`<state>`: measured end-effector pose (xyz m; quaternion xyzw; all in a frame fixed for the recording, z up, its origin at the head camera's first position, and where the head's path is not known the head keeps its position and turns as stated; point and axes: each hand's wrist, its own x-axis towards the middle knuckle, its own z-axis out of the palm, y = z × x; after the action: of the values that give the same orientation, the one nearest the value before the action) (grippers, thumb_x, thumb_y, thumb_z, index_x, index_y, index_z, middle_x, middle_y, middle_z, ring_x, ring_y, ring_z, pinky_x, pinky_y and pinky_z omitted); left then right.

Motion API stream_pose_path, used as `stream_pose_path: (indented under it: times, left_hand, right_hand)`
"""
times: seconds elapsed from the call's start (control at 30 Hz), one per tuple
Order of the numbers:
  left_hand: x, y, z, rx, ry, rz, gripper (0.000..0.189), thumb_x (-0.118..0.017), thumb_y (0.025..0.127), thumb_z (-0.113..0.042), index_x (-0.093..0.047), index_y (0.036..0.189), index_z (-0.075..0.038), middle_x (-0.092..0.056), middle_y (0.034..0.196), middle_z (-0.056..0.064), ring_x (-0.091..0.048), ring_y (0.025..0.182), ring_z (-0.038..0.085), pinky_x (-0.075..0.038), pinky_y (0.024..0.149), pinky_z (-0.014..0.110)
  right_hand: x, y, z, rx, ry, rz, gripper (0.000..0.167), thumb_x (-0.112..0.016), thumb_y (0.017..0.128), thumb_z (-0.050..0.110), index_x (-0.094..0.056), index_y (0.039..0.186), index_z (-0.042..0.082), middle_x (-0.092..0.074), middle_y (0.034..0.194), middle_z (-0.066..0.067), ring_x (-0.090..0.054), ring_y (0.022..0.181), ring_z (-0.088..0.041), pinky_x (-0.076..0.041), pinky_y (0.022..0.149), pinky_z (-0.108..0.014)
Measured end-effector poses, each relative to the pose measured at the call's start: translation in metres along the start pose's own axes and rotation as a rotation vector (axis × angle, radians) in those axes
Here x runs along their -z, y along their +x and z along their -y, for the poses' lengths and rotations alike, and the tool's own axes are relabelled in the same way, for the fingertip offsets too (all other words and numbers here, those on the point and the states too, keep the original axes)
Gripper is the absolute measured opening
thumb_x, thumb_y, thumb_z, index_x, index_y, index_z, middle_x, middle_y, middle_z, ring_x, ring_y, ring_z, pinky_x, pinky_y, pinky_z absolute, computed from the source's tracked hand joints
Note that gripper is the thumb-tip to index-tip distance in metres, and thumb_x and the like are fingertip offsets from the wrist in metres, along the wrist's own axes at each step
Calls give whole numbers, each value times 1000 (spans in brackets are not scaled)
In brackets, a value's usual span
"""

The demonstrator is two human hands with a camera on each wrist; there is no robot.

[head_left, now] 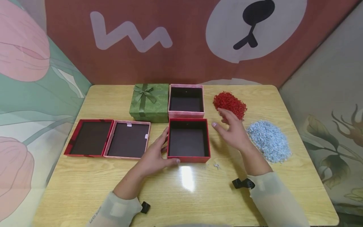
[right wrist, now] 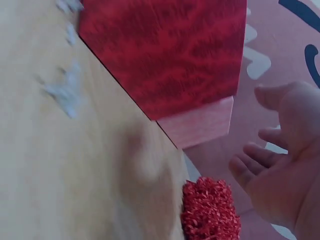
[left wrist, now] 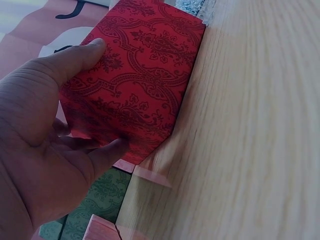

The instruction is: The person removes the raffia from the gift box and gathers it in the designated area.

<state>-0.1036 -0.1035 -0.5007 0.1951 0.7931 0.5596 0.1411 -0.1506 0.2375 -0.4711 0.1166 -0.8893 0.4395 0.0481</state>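
Observation:
A red patterned box [head_left: 188, 138], open at the top with a dark inside, stands mid-table. My left hand [head_left: 154, 154] holds its near left corner, thumb on the front wall and fingers along the left wall. In the left wrist view, the thumb and fingers of that hand [left wrist: 55, 110] straddle the box's corner [left wrist: 135, 75]. My right hand [head_left: 232, 130] hovers just right of the box, thumb and fingers spread apart, with nothing in it. Beyond its fingertips lies a heap of red crinkled paper shreds [head_left: 229, 104]; to its right is a heap of pale blue shreds [head_left: 268, 141].
Behind the red box stand an open pink box [head_left: 186, 114] and a closed green box [head_left: 156, 107] with a bow. Two shallow lids, one red [head_left: 68, 146] and one pink [head_left: 127, 140], lie inside-up at left. Small pale scraps [head_left: 216, 165] lie near the box. Walls flank the table.

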Motion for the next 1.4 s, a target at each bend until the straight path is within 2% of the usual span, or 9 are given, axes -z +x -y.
stream_pose_path:
  times: [0.23,0.33,0.4,0.53,0.63,0.87,1.1,1.4]
  left_hand:
    - [0,0,-1,-2,-2,-4,128,-96,74,-18,-10,167,-35,-28,169,9,-40,148,31,-47,110,40]
    - [0,0,-1,-2,-6,-2,128,-96,74,-18,-11,167,-35,-29,168,8,-40,149,31,-48,109,42]
    - [0,1,0,5,-11,-2,128,-96,74,-16,-10,167,-36,-28,169,8,-39,149,31,-48,109,42]
    - [0,1,0,1,-13,-1,127,-96,74,-18,-12,167,-33,-28,169,8,-38,150,31,-49,109,44]
    - [0,2,-2,-12,-12,2,127,-96,74,-19,-11,168,-32,-28,169,8,-37,150,31,-49,108,44]
    - [-4,5,-7,-6,15,19,128,-96,75,-22,-9,168,-28,-25,170,9,-37,150,35,-49,108,45]
    - [-13,11,-12,-1,39,48,127,-95,76,-24,-9,169,-27,-25,170,10,-40,149,33,-50,107,39]
    - [-34,27,-18,-42,25,93,127,-94,77,-20,-6,169,-26,-25,170,8,-50,142,30,-53,103,35]
  right_hand:
    - [-15,-28,6,59,198,254,77,-75,97,15,-35,161,3,-39,162,-18,-40,147,-39,-45,111,-56]
    - [-18,-36,7,71,243,336,92,-82,92,16,-27,165,7,-34,166,-15,-36,149,-39,-45,111,-56]
    - [-20,-39,8,78,237,363,106,-88,85,21,-21,166,11,-30,168,-12,-34,151,-38,-45,111,-54]
    - [-21,-44,12,39,151,387,134,-100,68,30,-11,168,19,-18,172,-4,-32,153,-31,-44,113,-49]
    - [-23,-47,14,1,87,393,145,-103,61,32,-7,169,22,-14,173,-1,-33,152,-28,-43,115,-47]
    - [-20,-50,17,-6,8,379,144,-102,65,34,-2,168,28,-16,173,0,-44,145,-34,-43,115,-51]
    - [-6,-57,15,-43,-76,381,141,-99,68,43,-1,168,25,-20,171,-6,-38,149,-34,-37,117,-57]
    - [14,-66,2,-31,-97,345,140,-99,67,42,-6,169,23,-28,169,-7,-41,147,-34,-39,114,-61]
